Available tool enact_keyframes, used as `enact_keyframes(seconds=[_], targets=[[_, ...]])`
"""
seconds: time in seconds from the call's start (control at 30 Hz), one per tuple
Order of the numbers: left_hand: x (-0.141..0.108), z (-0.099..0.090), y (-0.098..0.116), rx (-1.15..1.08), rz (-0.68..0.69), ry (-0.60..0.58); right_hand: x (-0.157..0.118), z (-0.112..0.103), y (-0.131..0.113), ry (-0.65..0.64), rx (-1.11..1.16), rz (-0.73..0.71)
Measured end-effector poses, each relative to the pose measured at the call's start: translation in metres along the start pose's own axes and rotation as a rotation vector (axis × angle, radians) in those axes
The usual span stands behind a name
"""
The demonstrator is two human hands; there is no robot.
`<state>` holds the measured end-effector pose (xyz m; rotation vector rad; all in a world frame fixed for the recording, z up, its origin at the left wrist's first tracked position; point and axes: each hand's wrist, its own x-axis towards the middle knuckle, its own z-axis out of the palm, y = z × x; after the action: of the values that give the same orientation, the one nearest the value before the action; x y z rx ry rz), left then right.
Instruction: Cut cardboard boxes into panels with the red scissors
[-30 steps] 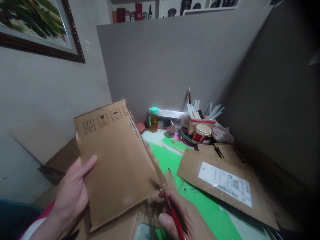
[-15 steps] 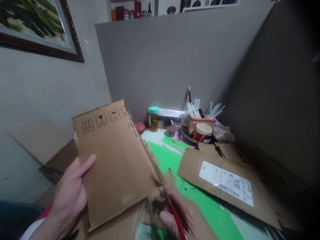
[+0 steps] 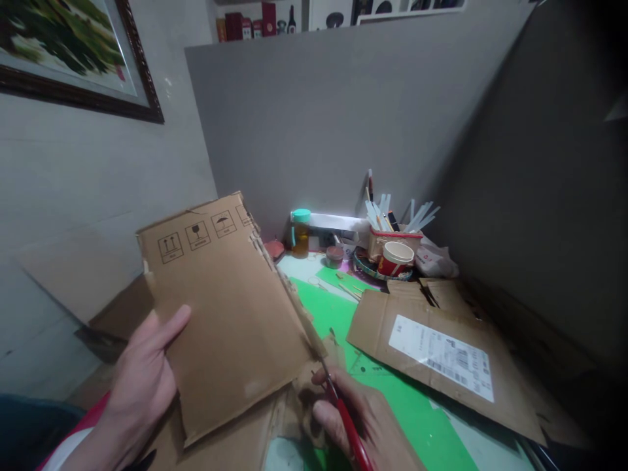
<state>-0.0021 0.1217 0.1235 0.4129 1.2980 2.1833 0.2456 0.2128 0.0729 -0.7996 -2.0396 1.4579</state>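
My left hand (image 3: 147, 366) grips a brown cardboard piece (image 3: 230, 314) by its left edge, thumb on the front and fingers behind. Printed handling symbols run along its top, and its right edge is ragged and torn. My right hand (image 3: 360, 409) is closed around a red-handled knife (image 3: 350, 428), whose thin metal blade reaches the lower right corner of the cardboard. Whether the blade is in the cardboard or only against it, I cannot tell. Beneath lies more cardboard (image 3: 230, 448), partly hidden by the held piece.
On the right, a flattened cardboard box (image 3: 373, 320) with a white label lies over a green sheet (image 3: 432, 425). Behind stand a paper cup (image 3: 395, 260), a basket of white sticks (image 3: 395, 243) and a bottle with a teal cap (image 3: 300, 235). A grey partition (image 3: 314, 118) rises behind the table.
The lower part of the held cardboard has shifted slightly right, with my left hand moving along a little. My right hand and the knife have barely moved.
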Motion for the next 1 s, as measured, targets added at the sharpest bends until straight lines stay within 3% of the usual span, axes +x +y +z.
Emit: enact_keyframes(seconds=[0.23, 0.5, 0.63, 0.83, 1.0], targets=[[0.005, -0.003, -0.001, -0.011, -0.021, 0.039, 0.008, 0.007, 0.011, -0.063, -0.070, -0.045], [0.017, -0.005, -0.010, -0.065, -0.101, 0.040, 0.021, 0.014, 0.020, 0.023, -0.145, -0.043], [0.024, -0.003, -0.013, -0.123, -0.146, 0.004, 0.023, 0.020, 0.035, 0.158, -0.117, -0.095], [0.012, 0.007, -0.007, -0.334, -0.214, -0.297, 0.026, 0.020, 0.042, 0.363, 0.005, -0.124], [-0.014, 0.026, -0.032, -0.364, -0.282, -0.244, 0.028, 0.023, 0.041, 0.444, 0.105, -0.151]])
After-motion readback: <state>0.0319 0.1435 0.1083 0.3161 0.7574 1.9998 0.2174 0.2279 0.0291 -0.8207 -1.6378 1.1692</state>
